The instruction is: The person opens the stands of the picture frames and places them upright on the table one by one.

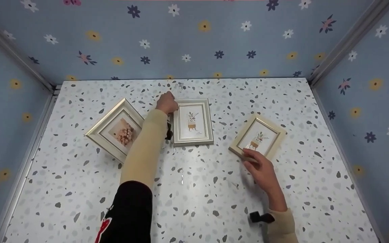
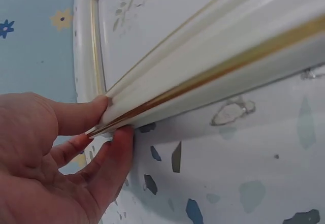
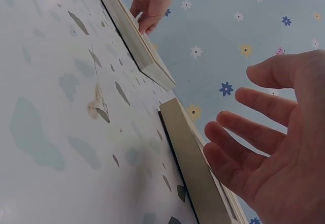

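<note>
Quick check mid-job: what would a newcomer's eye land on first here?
Probably the left hand, pinching the far left corner of the middle picture frame. Next, the left frame, lying askew, partly hidden by the left forearm, and the right frame, also askew, with the right hand at its near edge.

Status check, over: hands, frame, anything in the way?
Left hand pinching middle frame at far-left corner. Right hand by right frame, gripping nothing, contact unclear. Left forearm covering part of left frame.
</note>
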`<state>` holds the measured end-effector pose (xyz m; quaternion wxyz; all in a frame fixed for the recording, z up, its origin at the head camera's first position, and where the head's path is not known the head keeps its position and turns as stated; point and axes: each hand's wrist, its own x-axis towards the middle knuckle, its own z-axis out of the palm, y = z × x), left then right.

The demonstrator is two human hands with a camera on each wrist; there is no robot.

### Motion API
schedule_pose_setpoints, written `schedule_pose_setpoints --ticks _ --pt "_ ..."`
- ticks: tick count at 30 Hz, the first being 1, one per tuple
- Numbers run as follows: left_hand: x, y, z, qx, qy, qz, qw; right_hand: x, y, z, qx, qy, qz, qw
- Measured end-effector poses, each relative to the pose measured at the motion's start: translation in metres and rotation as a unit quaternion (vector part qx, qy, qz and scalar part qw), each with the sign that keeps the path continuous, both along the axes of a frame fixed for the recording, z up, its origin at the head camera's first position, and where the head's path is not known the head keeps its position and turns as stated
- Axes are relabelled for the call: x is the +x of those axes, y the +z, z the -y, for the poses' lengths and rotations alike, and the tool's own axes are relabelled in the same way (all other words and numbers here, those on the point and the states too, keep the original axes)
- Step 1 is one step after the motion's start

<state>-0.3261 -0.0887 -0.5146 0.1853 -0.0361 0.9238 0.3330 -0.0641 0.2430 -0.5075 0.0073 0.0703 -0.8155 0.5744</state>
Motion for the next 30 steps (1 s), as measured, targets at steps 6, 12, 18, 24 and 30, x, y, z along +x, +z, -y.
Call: schedule_pose_setpoints --ticks 6,12,18,24,30 --pt "0.001 0.002 -0.003 0.017 0.013 -0.006 0.9998 0.001 0.002 0.001 0.005 0.005 0.009 0.9999" --pt "0.006 0.001 -0.006 0.074 0.058 -0.026 0.9952 0.001 0.004 0.001 0.009 0.008 0.013 0.9998" --pt "0.014 0.007 -0.007 0.121 0.076 -0.043 0.9888 0.001 0.004 0.001 0.014 0.006 0.015 0.9998" --pt "0.019 0.015 -0.011 0.146 0.096 -0.091 0.9805 0.001 0.004 0.004 0.013 0.009 0.007 0.9999" --pt "0.023 0.024 -0.013 0.144 0.093 -0.132 0.9764 0.002 0.005 0.012 0.003 0.028 -0.007 0.9996"
